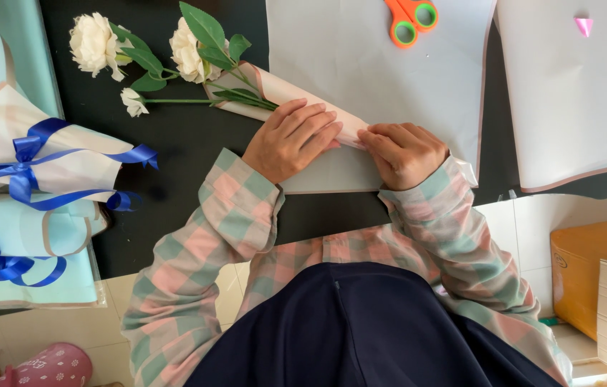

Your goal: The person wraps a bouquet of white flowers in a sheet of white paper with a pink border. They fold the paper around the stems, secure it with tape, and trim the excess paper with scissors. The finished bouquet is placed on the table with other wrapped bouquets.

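A: Main thing is the paper cone [296, 97], pink-and-grey wrapping rolled round the stems of the white flowers [142, 54]. It lies slantwise on the black bench [189, 143], blooms sticking out upper left, narrow end toward the person's right.

B: Hands?

A: Left hand [293, 140] flat, fingers spread and pressing down on the middle of the cone. Right hand [404, 154] curled, fingertips pinching the paper at the narrow end. Both touching paper, neither lifting anything.

B: Risks?

A: Nothing visible secures the wrap, no tape or ribbon on it. My guess: if the left hand eases off, the paper springs open and the roll loosens. Press too hard and the stems underneath get crushed or the sheet creases. The pinch at the tip could tear the edge if pulled sideways.

B: Flowers themselves?

A: Small bud [134, 102] sits outside the cone mouth, loose-looking; could slip out if the cone shifts. Cannot tell how deep the stems go, hidden by paper.

B: Around it?

A: Grey sheet [389, 79] under the cone, orange scissors [411, 20] on it, well apart from both hands. Another sheet [576, 107] to the right. Finished wraps with blue ribbon [24, 172] at the left edge, near but not touching.
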